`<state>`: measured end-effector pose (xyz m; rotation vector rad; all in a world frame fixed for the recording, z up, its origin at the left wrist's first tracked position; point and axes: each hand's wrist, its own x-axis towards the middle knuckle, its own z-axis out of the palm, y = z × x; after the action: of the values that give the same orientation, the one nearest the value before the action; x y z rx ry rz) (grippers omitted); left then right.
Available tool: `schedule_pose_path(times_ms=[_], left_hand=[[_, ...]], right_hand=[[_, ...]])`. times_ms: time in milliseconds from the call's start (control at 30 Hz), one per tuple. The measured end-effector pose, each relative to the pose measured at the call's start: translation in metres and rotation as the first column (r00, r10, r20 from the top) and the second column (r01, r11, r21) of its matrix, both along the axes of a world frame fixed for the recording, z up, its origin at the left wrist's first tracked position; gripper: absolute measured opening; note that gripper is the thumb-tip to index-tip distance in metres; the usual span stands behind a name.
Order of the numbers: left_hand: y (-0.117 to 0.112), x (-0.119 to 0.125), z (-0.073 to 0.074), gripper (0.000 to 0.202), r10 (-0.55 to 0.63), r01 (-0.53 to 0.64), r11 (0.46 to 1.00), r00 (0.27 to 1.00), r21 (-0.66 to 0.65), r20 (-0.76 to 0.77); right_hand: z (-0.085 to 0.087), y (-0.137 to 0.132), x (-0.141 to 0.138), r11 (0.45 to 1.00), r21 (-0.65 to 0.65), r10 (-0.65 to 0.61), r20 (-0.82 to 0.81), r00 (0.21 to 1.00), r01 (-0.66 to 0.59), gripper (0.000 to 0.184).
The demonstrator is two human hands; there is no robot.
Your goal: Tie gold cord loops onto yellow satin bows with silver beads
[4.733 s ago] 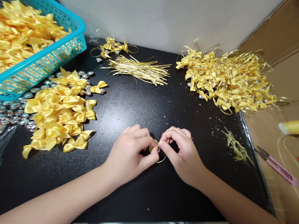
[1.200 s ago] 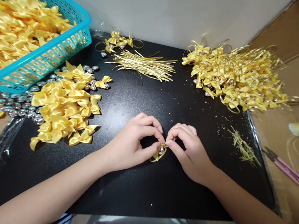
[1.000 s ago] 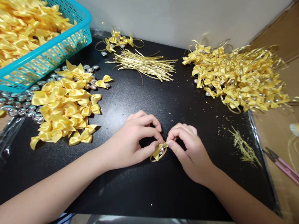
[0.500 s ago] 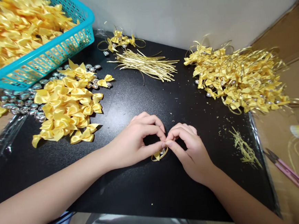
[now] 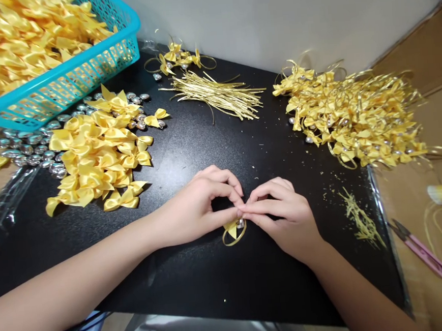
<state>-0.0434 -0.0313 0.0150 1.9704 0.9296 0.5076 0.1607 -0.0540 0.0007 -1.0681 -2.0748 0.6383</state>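
My left hand [image 5: 204, 202] pinches a small yellow ribbon bow [image 5: 231, 229] between thumb and fingers, low over the middle of the black table. Below the fingertips hangs a loop of thin gold cord [image 5: 235, 243], and a silver bead [image 5: 241, 223] shows beside the bow. With thumb and forefinger closed, my right hand [image 5: 286, 214] meets the left fingertips at the cord. The exact grip point is hidden by the fingers.
A turquoise basket [image 5: 83, 64] of bows stands back left, near loose bows [image 5: 94, 160] and silver beads [image 5: 28, 147]. Cut gold cords [image 5: 219, 94] lie at the back. Finished-looking bows [image 5: 354, 114] pile up right, above cord scraps [image 5: 363, 220] and pink thread snips [image 5: 422, 251].
The gold loop hangs slightly lower and shows more fully. My right fingers have straightened somewhat and shifted against the left fingertips. The left hand is nearly still.
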Motion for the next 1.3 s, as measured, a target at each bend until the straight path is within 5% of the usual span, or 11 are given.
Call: schedule_pose_path(times_ms=[267,533,1300], left_hand=[[0.004,-0.007,0.005,0.009,0.03,-0.03,0.999,1.0,0.044,-0.004],[0.001,-0.006,0.013,0.007,0.017,-0.024,0.996,0.997,-0.081,-0.079],[-0.007,0.004,0.005,0.012,0.002,-0.002,0.996,1.0,-0.089,0.006]], right_hand=[[0.0,-0.001,-0.001,1.0,0.006,0.002,-0.019,1.0,-0.002,0.012],[0.001,-0.003,0.0,0.998,-0.061,0.03,-0.03,0.999,-0.031,0.011],[0.002,-0.004,0.002,0.992,-0.108,0.059,-0.007,0.998,-0.059,0.013]])
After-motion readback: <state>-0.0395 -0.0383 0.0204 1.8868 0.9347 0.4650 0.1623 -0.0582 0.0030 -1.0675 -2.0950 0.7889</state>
